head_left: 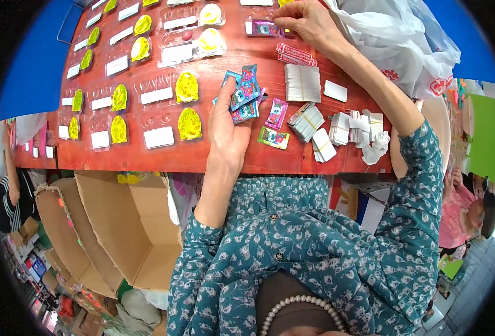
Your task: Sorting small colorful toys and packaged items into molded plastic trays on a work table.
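Note:
My left hand (228, 129) holds a fanned bunch of small blue sachets (243, 95) with printed cartoon pictures, the thumb pressed on top. At the far edge of the view my right hand (309, 22) reaches over a clear plastic blister tray. Its fingertips are pinched at the right end of a purple sachet (264, 28) in that tray. Beside the left hand, another purple sachet (277, 113) and a green sachet (273, 138) lie on the red table (214, 159). Rows of clear trays (155, 115) with white cards and yellow moulded pieces (187, 88) cover the left side.
Banded stacks of white cards (302, 83) and red-and-white strips (296, 54) lie right of centre. White plastic bags (398, 39) sit at the far right. Open cardboard boxes (141, 224) stand below the near edge on the left. Other people (463, 213) are at both sides.

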Demonstrator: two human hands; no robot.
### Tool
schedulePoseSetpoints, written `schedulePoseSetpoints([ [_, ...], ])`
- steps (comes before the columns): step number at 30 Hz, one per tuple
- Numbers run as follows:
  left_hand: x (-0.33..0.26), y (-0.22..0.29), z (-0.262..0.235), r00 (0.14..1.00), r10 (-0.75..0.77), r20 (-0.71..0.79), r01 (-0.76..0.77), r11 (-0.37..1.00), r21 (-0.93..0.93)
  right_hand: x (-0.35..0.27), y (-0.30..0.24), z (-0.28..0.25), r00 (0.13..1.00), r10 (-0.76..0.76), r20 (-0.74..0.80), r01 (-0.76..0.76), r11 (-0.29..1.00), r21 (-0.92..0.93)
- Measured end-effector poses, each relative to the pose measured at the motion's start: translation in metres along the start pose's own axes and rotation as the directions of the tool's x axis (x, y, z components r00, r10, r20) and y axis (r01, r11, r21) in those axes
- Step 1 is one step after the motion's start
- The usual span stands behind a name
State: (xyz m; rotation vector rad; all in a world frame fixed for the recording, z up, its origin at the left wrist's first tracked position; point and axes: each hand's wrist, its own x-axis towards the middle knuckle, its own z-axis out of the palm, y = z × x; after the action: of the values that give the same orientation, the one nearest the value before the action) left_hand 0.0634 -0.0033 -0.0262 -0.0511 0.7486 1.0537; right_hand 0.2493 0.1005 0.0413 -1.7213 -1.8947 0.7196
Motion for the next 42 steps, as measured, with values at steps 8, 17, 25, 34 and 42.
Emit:
schedulePoseSetpoints([
  [8, 0.005, -0.002, -0.007, 1.000, -0.012, 0.009, 0.012, 1.000, -0.004, 0.022, 0.019, 0.022, 0.959, -0.265, -0.101, 0.229, 0.934, -0.274],
  [17, 0.004, 0.000, -0.002, 0.999, -0.048, 0.010, 0.047, 0.999, 0.026, 0.013, 0.010, 0.026, 0.902, -0.420, -0.102, 0.373, 0.875, -0.308],
  [25, 0.010, -0.009, -0.003, 0.997, 0.080, -0.009, -0.080, 0.997, -0.016, -0.013, -0.021, 0.046, 0.814, -0.262, 0.518, 0.103, 0.944, 0.315],
  [34, 0.004, -0.012, -0.006, 0.996, 0.083, 0.016, -0.084, 0.994, 0.066, -0.010, -0.034, 0.044, 0.786, -0.209, 0.581, 0.101, 0.972, 0.212],
  [42, 0.005, -0.009, -0.004, 0.995, 0.084, 0.049, -0.084, 0.996, 0.000, 0.030, -0.039, 0.029, 0.927, -0.019, 0.375, -0.104, 0.947, 0.305],
])
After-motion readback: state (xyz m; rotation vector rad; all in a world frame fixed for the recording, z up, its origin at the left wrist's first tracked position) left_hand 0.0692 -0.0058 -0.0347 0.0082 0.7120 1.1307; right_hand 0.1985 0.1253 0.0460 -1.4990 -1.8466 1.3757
